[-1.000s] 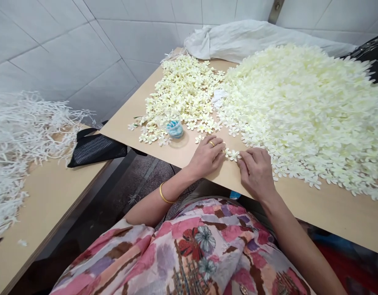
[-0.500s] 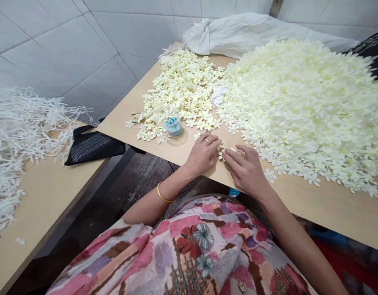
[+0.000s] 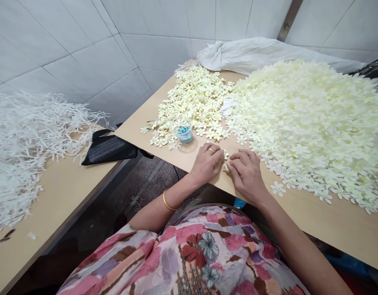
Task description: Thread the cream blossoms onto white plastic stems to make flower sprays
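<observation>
Close to the table's front edge, my left hand [image 3: 207, 163] is closed, its fingers curled down with a pale artificial flower [image 3: 226, 155] showing at their tips. Opposite it, my right hand [image 3: 247, 174] pinches a small cream flower [image 3: 226, 168] between thumb and fingers. The two hands are a short gap apart. Part of what the left fingers grip is hidden behind the knuckles. Left of the hands stands a small clear cup [image 3: 185, 134] with blue and white material in it.
A smaller heap of yellowish flowers [image 3: 195, 98] lies behind the cup. A large pale flower pile [image 3: 308, 123] covers the right side. White stringy stems [image 3: 19, 159] fill the left table, beside a black mesh bag [image 3: 110, 149]. A white cloth sack [image 3: 253, 55] lies along the wall.
The view has shifted, so the scene sits lower and farther right. My right fingers, flatter over the flowers before, are now bent in a pinch on one flower.
</observation>
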A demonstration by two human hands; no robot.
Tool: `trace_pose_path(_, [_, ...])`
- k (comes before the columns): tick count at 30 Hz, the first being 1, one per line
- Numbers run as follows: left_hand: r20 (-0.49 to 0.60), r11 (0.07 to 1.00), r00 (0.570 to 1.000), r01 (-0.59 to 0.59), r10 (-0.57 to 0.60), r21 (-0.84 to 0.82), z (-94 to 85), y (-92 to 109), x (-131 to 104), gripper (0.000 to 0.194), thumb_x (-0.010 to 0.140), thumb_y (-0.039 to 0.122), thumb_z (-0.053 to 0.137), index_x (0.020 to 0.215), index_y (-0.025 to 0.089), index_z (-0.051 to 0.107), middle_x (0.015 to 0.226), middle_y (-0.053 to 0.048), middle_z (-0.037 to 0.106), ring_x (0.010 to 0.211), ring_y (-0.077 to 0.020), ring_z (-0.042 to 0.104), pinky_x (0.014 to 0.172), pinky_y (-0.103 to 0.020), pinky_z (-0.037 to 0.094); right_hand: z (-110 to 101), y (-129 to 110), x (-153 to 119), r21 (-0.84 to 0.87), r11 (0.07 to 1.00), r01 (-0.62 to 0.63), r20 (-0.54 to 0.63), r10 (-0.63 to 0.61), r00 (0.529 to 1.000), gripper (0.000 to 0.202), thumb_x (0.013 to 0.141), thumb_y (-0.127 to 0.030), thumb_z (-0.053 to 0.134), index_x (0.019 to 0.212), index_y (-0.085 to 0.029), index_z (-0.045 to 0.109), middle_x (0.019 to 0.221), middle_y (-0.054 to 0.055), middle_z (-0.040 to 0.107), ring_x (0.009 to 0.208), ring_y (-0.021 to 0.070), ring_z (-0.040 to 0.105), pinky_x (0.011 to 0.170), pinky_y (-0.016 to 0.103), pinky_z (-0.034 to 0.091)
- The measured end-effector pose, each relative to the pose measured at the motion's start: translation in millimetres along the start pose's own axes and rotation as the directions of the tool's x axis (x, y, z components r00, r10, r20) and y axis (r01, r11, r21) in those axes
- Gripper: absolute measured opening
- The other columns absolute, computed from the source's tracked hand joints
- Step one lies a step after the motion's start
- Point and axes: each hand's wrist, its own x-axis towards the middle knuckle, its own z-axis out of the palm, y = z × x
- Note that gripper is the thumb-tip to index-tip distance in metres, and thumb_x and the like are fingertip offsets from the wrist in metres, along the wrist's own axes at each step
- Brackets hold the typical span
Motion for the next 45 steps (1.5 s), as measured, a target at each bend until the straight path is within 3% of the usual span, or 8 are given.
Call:
trace_pose_path(6, [-0.108, 0.998, 0.994, -0.029, 0.034, 0.047, -9.4, -12, 15, 0.021, 0.086, 0.012, 0.043, 0.094, 0.014, 0.062, 0.097, -0.009, 0.064, 0.097, -0.0211, 0.050, 0.088, -0.035, 0.045, 6, 0, 1, -0.136, 0.988, -0.070, -0.099, 0.056, 0.994, 0.014, 0.085, -0.026, 0.052, 0.091, -0.017, 0.061, 0.104, 0.009, 0.060, 0.113, 0.0279, 0.042, 0.095, 0.044, 0.033])
trace_pose_path(18, [0.129, 0.947, 0.992, -0.052, 0.011, 0.316, 1.2, -30, 58, 0.021, 0.080, 0.007, 0.042, 0.079, 0.011, 0.062, 0.091, -0.016, 0.060, 0.091, -0.0269, 0.050, 0.080, -0.040, 0.044, -18, 17, -45, -0.073, 0.977, -0.199, -0.315, 0.167, 0.934, 0.008, 0.083, -0.017, 0.054, 0.088, -0.020, 0.060, 0.096, 0.007, 0.061, 0.107, 0.0250, 0.049, 0.093, 0.044, 0.041])
trace_pose_path(22, [0.013, 0.989, 0.998, 0.052, -0.054, 0.138, -4.1, -26, 57, 0.018, 0.078, 0.005, 0.043, 0.073, 0.014, 0.058, 0.085, -0.012, 0.059, 0.089, -0.0233, 0.051, 0.077, -0.038, 0.043, -18, 16, -47, -0.095, 0.981, -0.170, -0.286, 0.136, 0.948, 0.012, 0.083, -0.017, 0.054, 0.093, -0.018, 0.060, 0.098, 0.008, 0.060, 0.107, 0.0247, 0.048, 0.093, 0.043, 0.043])
trace_pose_path(25, [-0.063, 0.963, 0.982, 0.161, -0.178, -0.215, -18.2, -18, 48, 0.011, 0.080, 0.012, 0.048, 0.074, 0.016, 0.058, 0.077, -0.006, 0.058, 0.078, -0.0167, 0.052, 0.070, -0.032, 0.043, -17, 15, -45, -0.149, 0.975, -0.164, -0.226, 0.128, 0.966, 0.017, 0.084, -0.019, 0.054, 0.100, -0.018, 0.060, 0.100, 0.009, 0.060, 0.108, 0.0255, 0.047, 0.091, 0.043, 0.043])
trace_pose_path(28, [0.122, 0.765, 0.948, 0.310, -0.295, -0.564, -31.5, -8, 33, 0.005, 0.076, 0.018, 0.055, 0.074, 0.015, 0.058, 0.068, -0.001, 0.057, 0.061, -0.0098, 0.049, 0.058, -0.026, 0.040, -16, 13, -44, -0.218, 0.964, -0.151, -0.165, 0.116, 0.979, 0.018, 0.084, -0.021, 0.054, 0.100, -0.017, 0.061, 0.100, 0.010, 0.060, 0.109, 0.0266, 0.046, 0.091, 0.043, 0.042])
trace_pose_path(32, [0.389, 0.563, 0.868, 0.497, -0.309, -0.660, -31.0, -2, 17, 0.008, 0.072, 0.021, 0.057, 0.072, 0.013, 0.057, 0.060, 0.001, 0.055, 0.054, -0.0078, 0.046, 0.052, -0.022, 0.037, -15, 10, -43, -0.293, 0.951, -0.103, -0.134, 0.066, 0.989, 0.016, 0.083, -0.022, 0.056, 0.096, -0.015, 0.063, 0.099, 0.010, 0.061, 0.110, 0.0280, 0.046, 0.092, 0.044, 0.042])
trace_pose_path(39, [0.230, 0.906, 0.930, 0.342, -0.288, -0.250, -14.6, 3, 20, 0.011, 0.078, 0.016, 0.049, 0.085, 0.015, 0.057, 0.072, -0.003, 0.058, 0.064, -0.0132, 0.051, 0.059, -0.026, 0.039, -13, 11, -43, -0.323, 0.942, -0.092, -0.155, 0.043, 0.987, 0.016, 0.082, -0.022, 0.057, 0.096, -0.014, 0.063, 0.098, 0.010, 0.060, 0.108, 0.0277, 0.047, 0.091, 0.043, 0.042])
trace_pose_path(45, [0.084, 0.992, 0.990, 0.105, -0.111, 0.063, -9.7, -4, 46, 0.021, 0.086, 0.016, 0.038, 0.090, 0.015, 0.058, 0.099, -0.011, 0.062, 0.096, -0.0225, 0.052, 0.080, -0.034, 0.043, -13, 12, -43, -0.295, 0.950, -0.102, -0.153, 0.059, 0.986, 0.016, 0.083, -0.023, 0.056, 0.096, -0.014, 0.062, 0.098, 0.011, 0.060, 0.108, 0.0271, 0.046, 0.089, 0.042, 0.042])
